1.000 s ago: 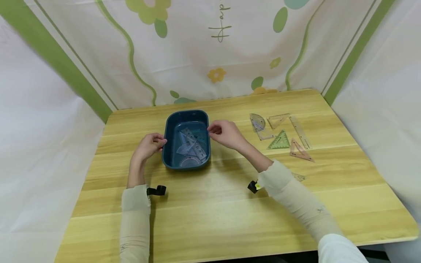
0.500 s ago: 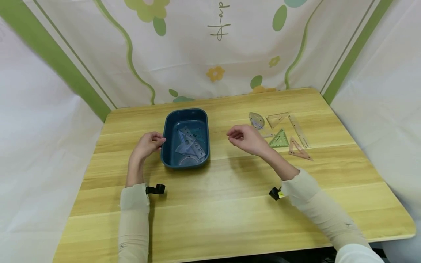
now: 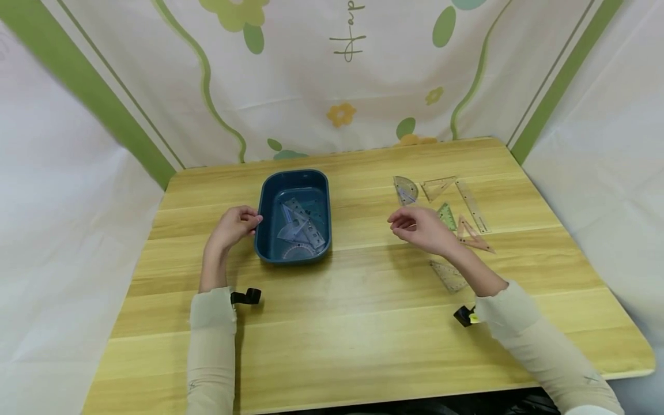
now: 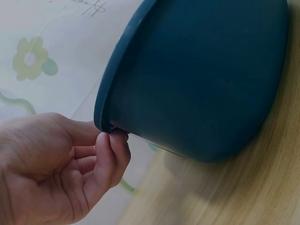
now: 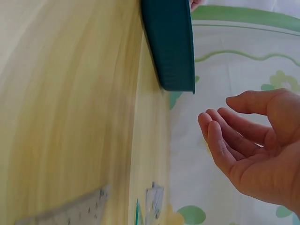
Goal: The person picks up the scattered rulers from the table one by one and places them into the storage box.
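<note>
A dark blue plastic basin point(image 3: 263, 253) stands on the wooden table, with clear rulers point(image 3: 303, 225) and a clear protractor point(image 3: 298, 251) lying inside. My left hand point(image 3: 231, 227) pinches the basin's left rim between thumb and fingers, as the left wrist view shows up close at the rim point(image 4: 105, 105). Over the table to the right of the basin hovers my right hand point(image 3: 422, 228), fingers loosely bent, nothing between them. Beside and partly behind it lie a green set square point(image 3: 446, 215) and a pink set square point(image 3: 474, 237). A clear set square point(image 3: 447, 275) lies below the right wrist.
Farther back on the right are a greyish protractor point(image 3: 406, 189), an orange-tinted set square point(image 3: 438, 187) and a long clear ruler point(image 3: 472, 206). A printed cloth point(image 3: 290, 86) hangs behind the table's rear edge.
My right hand has left the basin's right rim and moved right toward the set squares, in view of the clear one below it. The left hand stays at the left rim.
</note>
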Tool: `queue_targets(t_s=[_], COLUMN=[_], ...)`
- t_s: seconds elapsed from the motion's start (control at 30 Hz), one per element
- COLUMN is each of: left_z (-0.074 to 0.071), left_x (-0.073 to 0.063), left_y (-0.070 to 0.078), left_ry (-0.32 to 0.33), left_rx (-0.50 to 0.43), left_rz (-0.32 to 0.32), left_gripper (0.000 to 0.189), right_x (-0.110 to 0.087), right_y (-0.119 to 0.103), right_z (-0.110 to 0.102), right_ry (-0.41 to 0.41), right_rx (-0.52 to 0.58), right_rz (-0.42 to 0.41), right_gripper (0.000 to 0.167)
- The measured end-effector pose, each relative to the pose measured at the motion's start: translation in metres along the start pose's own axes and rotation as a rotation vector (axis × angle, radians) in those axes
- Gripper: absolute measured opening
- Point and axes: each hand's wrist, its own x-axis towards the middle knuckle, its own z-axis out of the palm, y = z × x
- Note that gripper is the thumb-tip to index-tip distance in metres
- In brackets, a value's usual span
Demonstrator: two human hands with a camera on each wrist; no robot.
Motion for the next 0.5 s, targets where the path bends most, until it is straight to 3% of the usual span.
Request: queue_targets(t_s=[0.5], left_z=[0.000], left_x=[0.000], left_y=[-0.001], left_ry=[0.000], left_rx=[0.001], left_rz=[0.018], left_gripper=[0.036], right_x=[-0.041], right_y=[0.033], right_z=[-0.016], right_ry=[-0.045], right_rx=[-0.117], right_rz=[-0.004], right_gripper=[0.022])
